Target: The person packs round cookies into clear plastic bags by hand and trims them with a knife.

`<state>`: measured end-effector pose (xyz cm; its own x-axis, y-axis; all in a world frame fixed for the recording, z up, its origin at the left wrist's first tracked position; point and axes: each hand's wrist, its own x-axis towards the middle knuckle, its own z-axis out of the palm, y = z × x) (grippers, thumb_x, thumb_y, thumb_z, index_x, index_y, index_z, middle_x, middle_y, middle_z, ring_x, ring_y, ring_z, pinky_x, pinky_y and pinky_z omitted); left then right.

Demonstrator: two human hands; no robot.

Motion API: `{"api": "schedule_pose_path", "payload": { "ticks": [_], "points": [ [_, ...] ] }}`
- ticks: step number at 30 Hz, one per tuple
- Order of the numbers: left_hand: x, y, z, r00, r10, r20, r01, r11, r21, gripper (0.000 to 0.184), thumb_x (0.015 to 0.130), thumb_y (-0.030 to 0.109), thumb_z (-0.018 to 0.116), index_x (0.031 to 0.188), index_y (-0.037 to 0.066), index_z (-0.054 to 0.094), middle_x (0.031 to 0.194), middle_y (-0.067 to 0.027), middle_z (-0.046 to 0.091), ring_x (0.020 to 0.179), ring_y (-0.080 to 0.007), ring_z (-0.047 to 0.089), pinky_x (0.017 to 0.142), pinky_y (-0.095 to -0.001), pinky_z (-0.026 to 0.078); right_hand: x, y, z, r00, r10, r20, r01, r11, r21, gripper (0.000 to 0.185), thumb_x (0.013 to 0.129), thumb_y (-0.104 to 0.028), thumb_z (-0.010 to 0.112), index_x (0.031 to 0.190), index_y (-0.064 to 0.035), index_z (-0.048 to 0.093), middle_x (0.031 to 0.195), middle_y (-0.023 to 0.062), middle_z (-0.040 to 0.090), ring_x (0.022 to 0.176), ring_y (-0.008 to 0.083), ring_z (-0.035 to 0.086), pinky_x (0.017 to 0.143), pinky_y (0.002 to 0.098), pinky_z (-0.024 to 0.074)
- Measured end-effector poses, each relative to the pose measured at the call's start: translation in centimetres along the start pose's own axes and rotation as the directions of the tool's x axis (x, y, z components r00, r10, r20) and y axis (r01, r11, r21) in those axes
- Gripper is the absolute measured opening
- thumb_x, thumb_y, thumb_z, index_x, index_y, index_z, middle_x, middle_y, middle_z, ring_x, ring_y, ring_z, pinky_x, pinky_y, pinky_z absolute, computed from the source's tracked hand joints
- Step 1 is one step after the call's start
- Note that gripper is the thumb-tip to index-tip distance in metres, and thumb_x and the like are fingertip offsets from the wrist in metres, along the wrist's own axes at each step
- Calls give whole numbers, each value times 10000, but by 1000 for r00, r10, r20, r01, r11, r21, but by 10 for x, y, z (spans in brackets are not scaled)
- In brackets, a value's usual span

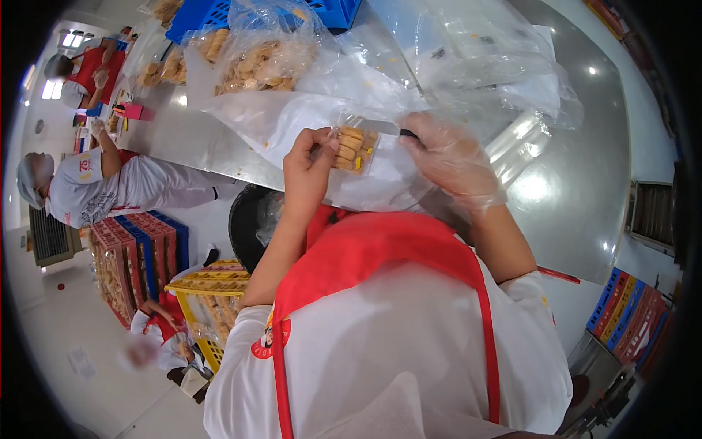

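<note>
Bare, my left hand [311,164] is closed, thumb and fingers pinching the edge of a small clear bag of biscuits [349,148]. Inside that bag, pale brown biscuits lie stacked, with a small yellow mark near the lower end. My right hand [453,161] wears a clear plastic glove and is slightly blurred. Its fingers close on a small black strip [409,134], just right of the bag and apart from it. Under both hands, white plastic sheeting [391,183] covers part of the metal table [585,183].
Behind the hands lie a large bag of loose biscuits [267,66] and a blue crate [336,13]. Clear plastic bags [475,51] spread at the back right. At left are a black bin [245,227], a yellow crate [212,282], stacked crates [139,245] and several co-workers.
</note>
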<state>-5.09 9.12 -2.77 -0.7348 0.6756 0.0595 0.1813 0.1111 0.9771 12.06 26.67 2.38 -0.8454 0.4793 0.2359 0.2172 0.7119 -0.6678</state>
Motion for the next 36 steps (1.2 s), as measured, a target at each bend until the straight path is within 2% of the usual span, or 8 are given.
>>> {"api": "schedule_pose_path", "payload": {
  "ticks": [5,11,14,17,20,23,26,36],
  "points": [
    [8,-1,-20,995,-89,50,100,950,-296,70,971,53,621,968,2,574,1142,-165,713,1033,-158,642,930,-291,487,-6,12,-30,974,177,145,-213,932,293,166,903,-166,641,1025,-56,664,915,162,684,845,319,661,784,395,508],
    [12,2,-26,985,-97,141,146,906,-397,62,952,40,636,950,19,578,1118,-162,722,1060,-192,656,970,-315,466,-2,29,-2,956,289,50,-292,921,259,228,912,-186,647,1096,-52,645,935,166,687,891,310,665,833,395,503],
    [14,7,-25,972,-99,213,171,920,-351,62,949,42,643,938,25,584,1102,-157,726,1055,-189,659,961,-319,474,2,27,14,981,195,10,-194,978,-83,285,912,-226,662,1125,-39,641,1026,155,689,965,336,658,883,421,500],
    [14,5,-19,965,-90,246,168,932,-321,81,927,59,659,931,44,580,1119,-165,725,1054,-192,661,959,-316,458,11,37,29,994,-105,-31,79,883,-462,294,900,-258,678,1084,-30,659,1105,150,672,1021,368,638,911,452,495],
    [15,0,-12,949,-113,294,205,930,-305,73,929,62,663,951,42,597,1098,-147,727,1057,-189,662,944,-304,457,13,9,29,986,-91,-140,101,992,69,295,875,-263,695,1060,-35,672,1141,153,652,1036,373,623,907,459,498],
    [17,2,-2,923,-142,357,265,908,-324,102,929,59,666,1018,23,632,1062,-98,715,1034,-177,650,938,-301,452,17,-10,34,1000,-27,8,22,940,340,330,874,-283,729,1077,-31,662,1053,123,653,1044,292,611,942,419,464],
    [18,1,1,930,-112,349,216,937,-274,124,926,52,681,1040,6,666,1019,-43,687,967,-126,626,904,-273,472,24,-5,42,982,89,169,-152,901,406,313,862,-293,725,987,-12,668,977,126,642,950,249,619,868,379,480],
    [28,-5,0,884,-172,435,346,866,-362,100,910,72,698,987,13,671,1011,-21,670,925,-97,600,859,-247,453,26,2,44,973,143,181,-209,880,427,222,871,-217,655,935,-5,666,861,137,638,814,215,607,750,357,487]
  ]
}}
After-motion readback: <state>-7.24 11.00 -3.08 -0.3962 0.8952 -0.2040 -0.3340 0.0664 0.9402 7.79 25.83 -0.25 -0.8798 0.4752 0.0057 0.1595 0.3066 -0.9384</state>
